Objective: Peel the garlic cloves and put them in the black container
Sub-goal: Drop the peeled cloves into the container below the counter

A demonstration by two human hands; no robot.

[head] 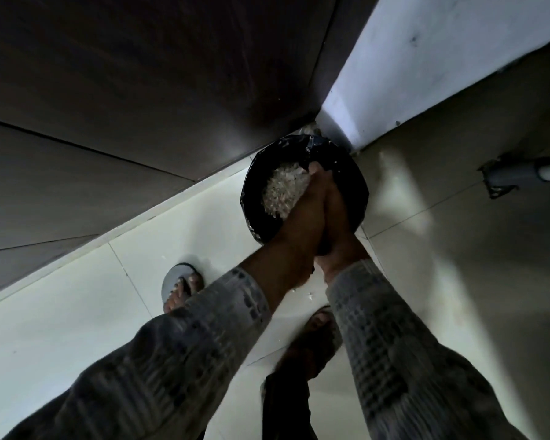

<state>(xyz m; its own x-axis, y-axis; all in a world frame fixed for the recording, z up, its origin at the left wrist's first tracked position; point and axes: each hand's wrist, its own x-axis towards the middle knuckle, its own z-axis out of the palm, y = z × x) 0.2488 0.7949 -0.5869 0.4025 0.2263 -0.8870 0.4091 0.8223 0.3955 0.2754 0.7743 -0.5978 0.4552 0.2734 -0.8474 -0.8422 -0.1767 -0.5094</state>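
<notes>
A round black bin (359, 185) lined with a black plastic bag stands on the floor in a corner. Over its opening my left hand (299, 214) and my right hand (338, 211) are pressed side by side, their backs towards me. A heap of pale, flaky garlic skins (283, 190) shows just beyond my left fingers, inside the bin's rim. I cannot tell whether the heap rests in my hands or lies in the bin. No whole cloves are visible.
A dark wooden panel (140, 90) borders the bin on the left and a white wall (426, 58) rises behind it. My feet in slippers (181, 287) stand on pale floor tiles. A few skin scraps (308, 295) lie on the floor. A grey fitting (515, 174) sits at the right.
</notes>
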